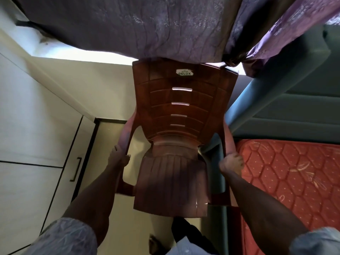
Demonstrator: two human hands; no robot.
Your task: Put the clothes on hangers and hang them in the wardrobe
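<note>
A brown plastic chair with a slotted back and a DELUX sticker stands straight in front of me. My left hand grips its left armrest. The right armrest is gripped by my right hand. Purple cloth hangs across the top of the view, just past the chair's back. No hanger and no loose garment shows.
White wardrobe doors with a dark handle fill the left. A bed with a red quilted mattress and a teal frame lies on the right. Cream floor runs between them. My foot shows at the bottom.
</note>
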